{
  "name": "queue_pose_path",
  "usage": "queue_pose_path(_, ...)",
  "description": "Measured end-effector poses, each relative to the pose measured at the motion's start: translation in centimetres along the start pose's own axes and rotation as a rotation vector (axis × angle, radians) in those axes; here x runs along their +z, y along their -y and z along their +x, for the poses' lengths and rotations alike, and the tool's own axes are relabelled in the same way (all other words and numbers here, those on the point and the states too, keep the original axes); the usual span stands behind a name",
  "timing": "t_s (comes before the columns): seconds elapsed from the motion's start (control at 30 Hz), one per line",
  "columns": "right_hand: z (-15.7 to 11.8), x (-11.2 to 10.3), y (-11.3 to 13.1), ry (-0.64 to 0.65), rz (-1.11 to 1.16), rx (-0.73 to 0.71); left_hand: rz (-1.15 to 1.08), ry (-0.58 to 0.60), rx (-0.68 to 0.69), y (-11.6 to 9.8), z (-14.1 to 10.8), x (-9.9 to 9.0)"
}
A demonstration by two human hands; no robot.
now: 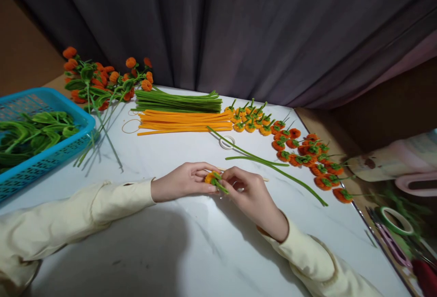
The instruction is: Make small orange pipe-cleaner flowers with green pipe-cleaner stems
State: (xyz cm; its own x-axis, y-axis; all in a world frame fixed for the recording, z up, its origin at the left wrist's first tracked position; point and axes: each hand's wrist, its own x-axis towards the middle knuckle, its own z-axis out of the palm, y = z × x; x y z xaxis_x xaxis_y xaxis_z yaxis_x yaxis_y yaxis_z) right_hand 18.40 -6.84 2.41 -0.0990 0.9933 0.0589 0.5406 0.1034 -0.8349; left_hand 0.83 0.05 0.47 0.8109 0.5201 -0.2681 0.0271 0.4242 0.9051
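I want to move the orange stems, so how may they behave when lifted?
The orange stems look long and thin, so their ends may sag. No band shows around their middle, so they would probably slide apart.

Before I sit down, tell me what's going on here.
The left hand holds a small yellow-orange fuzzy flower head while the right hand works at its green base. Beyond them lie bundled green fuzzy stems and orange fuzzy stems. Finished-looking orange heads sit to the right.
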Motion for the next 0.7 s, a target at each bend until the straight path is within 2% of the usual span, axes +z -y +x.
queue_pose_path(0.17, -0.4, -0.2, 0.2, 0.110, -0.459, -0.253, 0.101, -0.033, 0.029, 0.4, -0.3, 0.5)
queue_pose_path(0.23, -0.6, -0.2, 0.2, 0.136, -0.629, -0.310, 0.113, -0.039, 0.067, 0.6, -0.4, 0.6)
queue_pose_path(0.3, -0.6, -0.1, 0.2, 0.126, -0.694, -0.315, 0.120, -0.056, 0.097, 0.7, -0.5, 0.7)
queue_pose_path(0.37, -0.7, 0.2, 0.1, 0.085, -0.612, -0.256, 0.123, -0.077, 0.108, 0.7, -0.5, 0.7)
queue_pose_path(0.53, -0.3, 0.9, 0.3, -0.016, -0.164, -0.009, 0.124, -0.088, 0.118, 0.6, -0.5, 0.7)
queue_pose_path(0.7, 0.1, 0.9, 0.8, 0.061, 0.301, 0.358, 0.079, -0.096, 0.135, 0.6, -0.4, 0.4)
